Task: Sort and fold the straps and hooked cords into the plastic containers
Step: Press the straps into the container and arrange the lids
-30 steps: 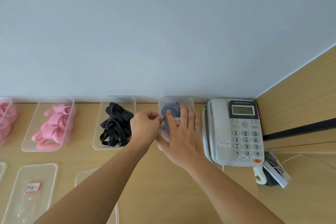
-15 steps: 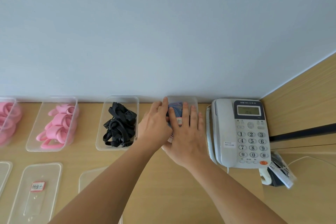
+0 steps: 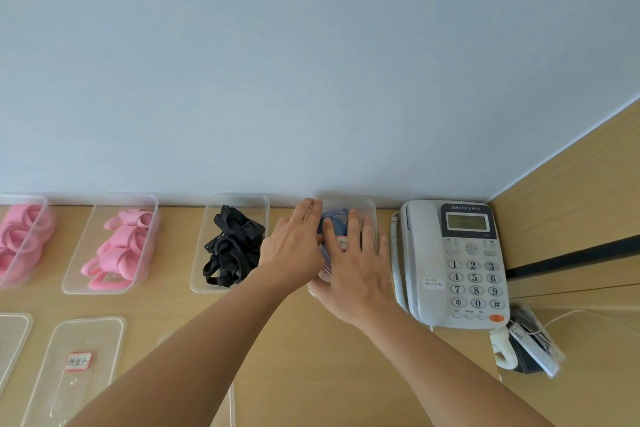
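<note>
Against the wall beside the telephone (image 3: 453, 263), the clear container (image 3: 367, 210) of blue cords (image 3: 333, 222) lies under both my flat hands, left hand (image 3: 294, 248) and right hand (image 3: 356, 267), fingers straight, each grip holding nothing. Light, thin plastic that likely flexes and slides on the desk (image 3: 311, 357); I'd press at its edges.

Desk phone (image 3: 453, 262), pale grey, at right end of wooden counter (image 3: 346, 374), against wood side panel (image 3: 571, 204). Keypad and small display face up; coiled cord (image 3: 394, 253) along phone's left edge. Clear packet (image 3: 533, 343) with dark contents just below phone. Blue-grey wall (image 3: 311, 62) behind.
</note>
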Demonstrator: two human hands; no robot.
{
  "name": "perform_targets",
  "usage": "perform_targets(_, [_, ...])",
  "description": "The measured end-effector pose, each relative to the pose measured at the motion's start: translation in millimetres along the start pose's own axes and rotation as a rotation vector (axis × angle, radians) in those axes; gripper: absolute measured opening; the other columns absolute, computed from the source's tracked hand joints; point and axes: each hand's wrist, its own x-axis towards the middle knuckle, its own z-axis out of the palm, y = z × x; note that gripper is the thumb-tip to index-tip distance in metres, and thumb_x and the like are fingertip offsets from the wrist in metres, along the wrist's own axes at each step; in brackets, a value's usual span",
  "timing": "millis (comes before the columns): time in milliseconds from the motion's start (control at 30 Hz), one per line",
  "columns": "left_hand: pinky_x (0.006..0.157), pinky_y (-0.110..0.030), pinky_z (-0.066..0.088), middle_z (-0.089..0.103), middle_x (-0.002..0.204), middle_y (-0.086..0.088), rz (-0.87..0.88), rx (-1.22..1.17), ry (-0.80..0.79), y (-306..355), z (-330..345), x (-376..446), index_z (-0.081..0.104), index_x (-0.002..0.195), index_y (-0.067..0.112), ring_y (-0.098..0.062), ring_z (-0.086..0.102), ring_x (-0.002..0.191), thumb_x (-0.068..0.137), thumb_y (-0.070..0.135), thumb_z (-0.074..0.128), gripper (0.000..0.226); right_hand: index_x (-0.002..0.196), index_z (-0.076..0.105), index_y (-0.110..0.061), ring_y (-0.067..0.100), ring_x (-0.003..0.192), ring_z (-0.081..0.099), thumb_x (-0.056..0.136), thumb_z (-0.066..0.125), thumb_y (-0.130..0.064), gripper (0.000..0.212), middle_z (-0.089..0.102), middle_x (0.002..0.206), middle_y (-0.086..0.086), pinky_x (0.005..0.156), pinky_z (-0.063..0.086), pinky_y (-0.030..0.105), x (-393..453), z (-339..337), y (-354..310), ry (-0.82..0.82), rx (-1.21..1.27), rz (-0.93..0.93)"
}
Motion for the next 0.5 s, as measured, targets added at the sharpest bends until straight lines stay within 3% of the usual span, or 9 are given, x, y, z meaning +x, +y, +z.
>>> perform_targets(167, [0.084,-0.037,0.05,0.017,0.164,0.016,0.01,0.001,-0.014,0.7,-2.8,1.2,0.017,0.161,0.028,-0.022,0.044,0.135,0.105,0.03,0.045,0.063,0.143,0.044,-0.025,0.034,0.133,0.039,0.077,0.037,-0.076,0.084,0.041,0.145,0.012,0.111,0.032,0.048,11.5,-13.2,16.1,0.074,0.04,-0.061])
perform_targets(200, [0.084,-0.038,0.051,0.017,0.164,0.016,0.01,-0.002,-0.016,0.4,-2.7,1.4,0.016,0.161,0.028,-0.022,0.044,0.134,0.104,0.03,0.046,0.065,0.144,0.042,-0.023,0.035,0.138,0.034,0.079,0.038,-0.077,0.085,0.036,0.148,0.012,0.115,0.029,0.047,15.3,-14.2,20.6,0.074,0.047,-0.066])
perform_targets(267, [0.086,-0.039,0.052,0.016,0.164,0.016,0.014,-0.004,-0.022,-0.6,-1.6,1.1,0.015,0.162,0.027,-0.022,0.045,0.133,0.102,0.03,0.049,0.069,0.15,0.029,-0.023,0.038,0.153,0.003,0.083,0.036,-0.079,0.088,0.007,0.164,0.018,0.124,0.011,0.049,19.9,-9.5,28.1,0.04,0.08,-0.057])
perform_targets(333, [0.087,-0.039,0.053,0.015,0.164,0.015,0.023,-0.001,-0.012,-1.9,0.6,1.1,0.014,0.162,0.027,-0.022,0.046,0.133,0.102,0.029,0.05,0.07,0.153,0.022,-0.023,0.033,0.154,-0.017,0.085,0.036,-0.079,0.088,-0.018,0.166,0.018,0.126,0.002,0.049,22.4,-3.1,30.7,0.022,0.108,-0.053])
perform_targets(500, [0.09,-0.04,0.053,0.009,0.165,0.015,0.034,0.019,0.002,0.0,3.9,0.5,0.009,0.163,0.026,-0.021,0.039,0.135,0.105,0.029,0.041,0.066,0.151,0.032,-0.019,0.036,0.155,-0.001,0.085,0.031,-0.079,0.089,0.002,0.167,0.02,0.122,0.022,0.054,23.8,3.7,28.2,0.063,0.098,-0.036])
